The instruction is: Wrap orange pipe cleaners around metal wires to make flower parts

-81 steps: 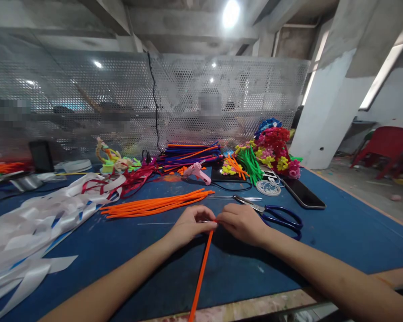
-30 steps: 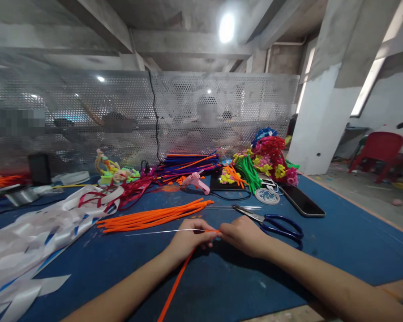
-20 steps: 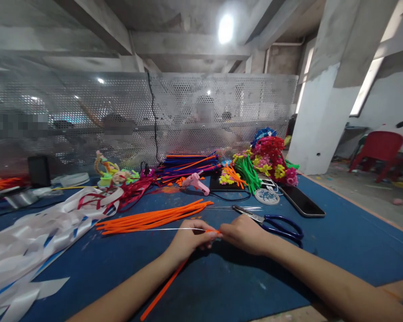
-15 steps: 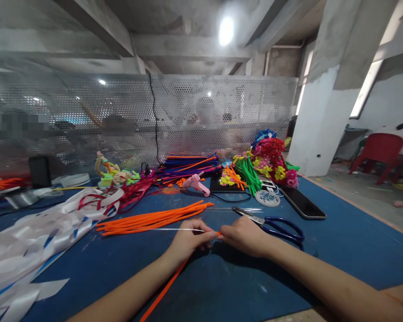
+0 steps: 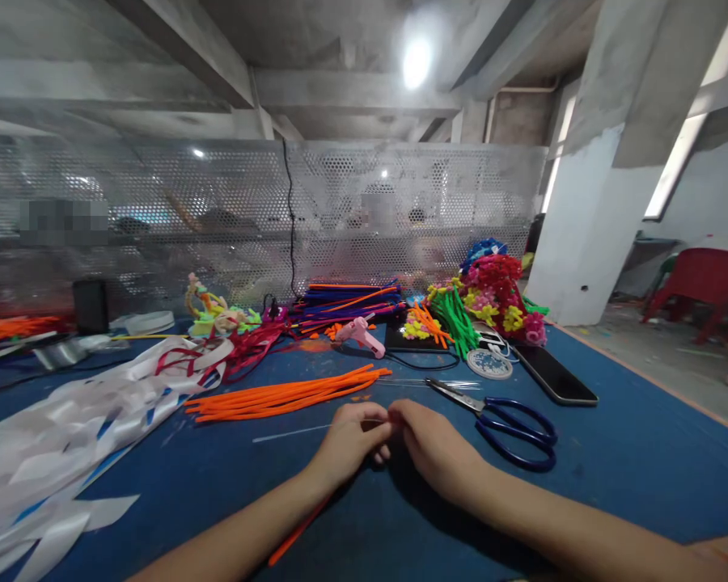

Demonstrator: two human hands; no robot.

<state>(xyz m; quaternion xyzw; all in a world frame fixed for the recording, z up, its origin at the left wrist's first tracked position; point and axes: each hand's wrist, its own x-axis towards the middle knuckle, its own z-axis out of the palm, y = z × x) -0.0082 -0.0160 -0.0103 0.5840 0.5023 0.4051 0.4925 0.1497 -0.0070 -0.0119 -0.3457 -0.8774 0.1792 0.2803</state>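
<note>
My left grip (image 5: 353, 439): closed on a thin silvery wire (image 5: 291, 432), centre frame. My right grip (image 5: 433, 449): meets it; contents hidden. Change: wire now dips below the fuzzy orange stem bundle (image 5: 285, 394); seemingly being turned. Single fuzzy orange stem (image 5: 297, 532): lower centre. Flat black slab (image 5: 394, 338), right of centre: bears yellow blossoms (image 5: 416, 330).

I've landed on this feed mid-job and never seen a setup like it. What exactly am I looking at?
There is no machine here: these are a person's own bare hands, seen through a camera worn on the head, looking forward and down. On the blue table lie orange stems, white ribbon, a pink glue gun, scissors and a phone. The left hand holds a thin wire, and its fingers appear to meet those of the right hand. An orange strip shows beneath the left forearm. What is pinched between the hands is hidden.
</note>
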